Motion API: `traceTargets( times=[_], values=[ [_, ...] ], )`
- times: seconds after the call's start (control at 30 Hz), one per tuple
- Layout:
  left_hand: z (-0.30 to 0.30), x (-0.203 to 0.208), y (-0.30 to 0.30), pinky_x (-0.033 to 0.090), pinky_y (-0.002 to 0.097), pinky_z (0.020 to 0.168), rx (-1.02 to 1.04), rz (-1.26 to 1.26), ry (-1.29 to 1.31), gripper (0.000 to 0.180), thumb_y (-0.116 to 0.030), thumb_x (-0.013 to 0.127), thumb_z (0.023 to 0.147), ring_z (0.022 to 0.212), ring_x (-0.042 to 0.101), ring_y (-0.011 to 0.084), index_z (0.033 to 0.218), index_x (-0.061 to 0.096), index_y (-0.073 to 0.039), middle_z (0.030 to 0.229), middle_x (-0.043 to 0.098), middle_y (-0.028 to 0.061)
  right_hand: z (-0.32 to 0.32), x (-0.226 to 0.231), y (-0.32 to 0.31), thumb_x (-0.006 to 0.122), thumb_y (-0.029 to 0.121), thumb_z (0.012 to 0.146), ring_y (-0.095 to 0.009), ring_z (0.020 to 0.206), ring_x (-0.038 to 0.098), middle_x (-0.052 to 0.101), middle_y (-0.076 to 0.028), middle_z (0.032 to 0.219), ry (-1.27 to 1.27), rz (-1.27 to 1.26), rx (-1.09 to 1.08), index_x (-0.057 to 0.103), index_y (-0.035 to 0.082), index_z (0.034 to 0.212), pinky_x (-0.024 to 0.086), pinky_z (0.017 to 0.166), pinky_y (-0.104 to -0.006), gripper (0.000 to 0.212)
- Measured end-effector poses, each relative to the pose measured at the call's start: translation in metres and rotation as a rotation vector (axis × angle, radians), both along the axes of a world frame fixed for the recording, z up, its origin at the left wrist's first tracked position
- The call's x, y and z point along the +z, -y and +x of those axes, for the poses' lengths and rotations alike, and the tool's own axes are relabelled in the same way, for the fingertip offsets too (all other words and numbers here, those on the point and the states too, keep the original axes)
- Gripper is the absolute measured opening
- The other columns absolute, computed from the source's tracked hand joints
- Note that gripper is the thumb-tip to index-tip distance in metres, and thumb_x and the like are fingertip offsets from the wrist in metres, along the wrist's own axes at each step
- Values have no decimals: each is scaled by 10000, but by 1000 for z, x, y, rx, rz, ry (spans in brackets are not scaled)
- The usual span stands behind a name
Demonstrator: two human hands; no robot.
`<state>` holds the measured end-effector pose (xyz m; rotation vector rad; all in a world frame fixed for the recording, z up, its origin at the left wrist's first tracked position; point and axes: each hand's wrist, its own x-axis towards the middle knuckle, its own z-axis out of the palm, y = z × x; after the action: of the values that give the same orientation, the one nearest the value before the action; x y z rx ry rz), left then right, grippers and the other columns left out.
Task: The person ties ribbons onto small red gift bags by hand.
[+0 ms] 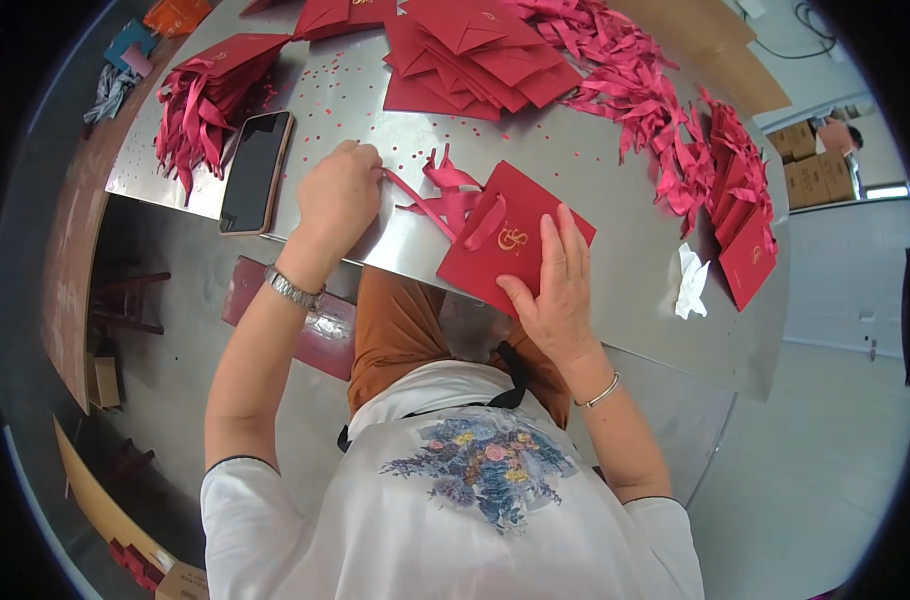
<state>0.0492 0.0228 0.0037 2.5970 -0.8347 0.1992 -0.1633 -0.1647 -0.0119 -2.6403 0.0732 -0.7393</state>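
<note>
A small red paper gift bag point(478, 262) with a gold emblem lies tilted near the front edge of the metal table point(630, 285). My right hand point(560, 285) rests on its right side, thumb and fingers spread over the paper. A pink ribbon point(415, 197) runs from the bag to my left hand point(343, 192), whose fingers are closed on its end. More loops of this ribbon curl by the bag's upper left edge. The fingertips of my left hand are partly hidden behind the knuckles.
A phone point(255, 172) lies beside my left hand. Beyond are stacked red bags point(475, 60), ribboned bags point(240, 60) and piled pink ribbons point(630, 85). At right are more bags point(747, 262) and crumpled white paper point(691, 283). Small red dots litter the tabletop. A red stool point(320, 335) stands below.
</note>
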Motion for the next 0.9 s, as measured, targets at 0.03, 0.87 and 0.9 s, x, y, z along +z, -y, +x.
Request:
traceTargets(
  times=[0.03,0.87,0.9],
  values=[
    [3,1,-3,500,433,693,0,2,1,97,-156,584,854,815,636,330,865,650,-86,917,636,96,1,0,0,781,211,740,-385,1317,370,293,-246,1489,5,6,4,329,-12,1427,331,1061,-456,851],
    [-26,-11,40,518,387,689,-235,-69,173,32,-103,629,801,860,577,284,819,614,-81,888,589,78,3,5,-1,776,250,733,-355,1232,457,412,-194,1423,-94,-5,-36,434,30,1377,386,1002,-440,761],
    [-24,-13,39,518,391,692,-243,-85,206,39,-98,630,797,866,575,285,829,613,-83,894,589,78,4,5,-1,776,251,732,-359,1228,459,413,-195,1420,-92,0,-35,436,31,1376,389,1002,-444,761]
  ],
)
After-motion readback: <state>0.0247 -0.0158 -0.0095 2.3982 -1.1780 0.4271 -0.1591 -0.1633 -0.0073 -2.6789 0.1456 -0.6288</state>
